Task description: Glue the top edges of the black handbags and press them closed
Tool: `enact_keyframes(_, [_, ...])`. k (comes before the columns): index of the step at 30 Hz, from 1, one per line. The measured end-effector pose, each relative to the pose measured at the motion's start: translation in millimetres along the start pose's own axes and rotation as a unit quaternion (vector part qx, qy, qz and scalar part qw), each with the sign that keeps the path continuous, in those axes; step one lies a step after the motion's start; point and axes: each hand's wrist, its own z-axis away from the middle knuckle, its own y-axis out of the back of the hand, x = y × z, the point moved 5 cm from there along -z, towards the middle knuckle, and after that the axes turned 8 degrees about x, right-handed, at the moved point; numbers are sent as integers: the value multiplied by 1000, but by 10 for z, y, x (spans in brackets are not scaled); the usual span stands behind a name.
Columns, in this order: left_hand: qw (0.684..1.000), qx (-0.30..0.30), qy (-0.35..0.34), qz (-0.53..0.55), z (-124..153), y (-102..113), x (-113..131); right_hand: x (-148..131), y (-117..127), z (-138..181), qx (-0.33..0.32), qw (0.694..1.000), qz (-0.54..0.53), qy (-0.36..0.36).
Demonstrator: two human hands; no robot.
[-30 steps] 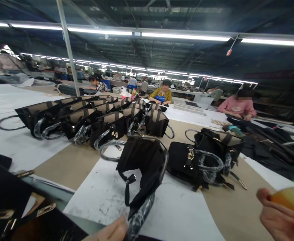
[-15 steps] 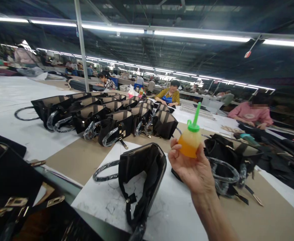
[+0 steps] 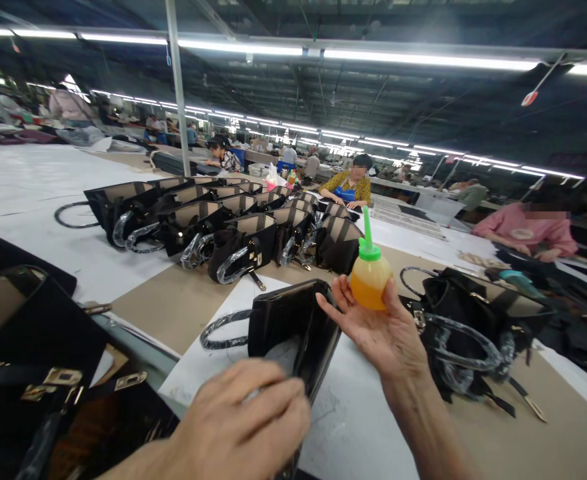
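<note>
A lamp-lit workroom (image 3: 423,113) surrounds a paper-covered counter (image 3: 353,420) below the hands. Just beyond the blurred left hand (image 3: 246,413), whose grip cannot be told, sits an open black bag (image 3: 273,323), partly hidden by it. Similar bags (image 3: 191,223) stand farther beyond. The right hand (image 3: 381,337) pinches a green-capped, orange-filled bottle (image 3: 370,279).

Left of the round, green-nozzled plastic bottle of orange liquid (image 3: 371,283), a black open-topped handbag (image 3: 273,317) is partly hidden by the blurred left grip (image 3: 246,413), whose hold cannot be told. Farther left, a black, beige-lined bag (image 3: 56,327) is cut off. Beyond the bottle, distant workers (image 3: 312,165) are shown too small for detail.
</note>
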Motion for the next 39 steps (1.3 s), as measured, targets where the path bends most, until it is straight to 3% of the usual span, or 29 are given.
enact_keyframes(4, [985, -168, -20, 45, -519, -302, -207, -12, 1, 12, 2, 1000, 9, 1])
enact_keyframes(8, [962, -270, -3, 47, -336, -665, -346, -50, 17, -8, -9, 1000, 29, 6])
enact_keyframes(12, [953, -264, 149, 15, 80, -756, -352, -92, 10, -55, -19, 998, 52, 18])
enact_keyframes(16, [873, -332, 357, -24, 460, -554, -361, -91, -31, -112, -1, 996, 84, 15])
enact_keyframes(20, [832, -260, 489, 22, 670, -277, -530, -72, -59, -126, -8, 992, 127, 4])
enact_keyframes(24, [807, -190, 559, -2, 723, -233, -808, -55, -28, -70, -17, 989, 148, -4])
enact_keyframes(27, [809, -183, 557, -45, 541, -340, -907, -40, 0, -16, -3, 987, 158, -12])
enact_keyframes(30, [822, -172, 542, -38, 249, -503, -952, -49, 6, 19, 11, 985, 171, -11])
enact_keyframes(32, [815, -171, 553, -28, 105, -635, -1015, -60, 8, 29, 18, 983, 179, -17])
enact_keyframes(39, [799, -166, 574, -63, -108, -1134, -1312, -41, 13, 19, 33, 980, 193, -42])
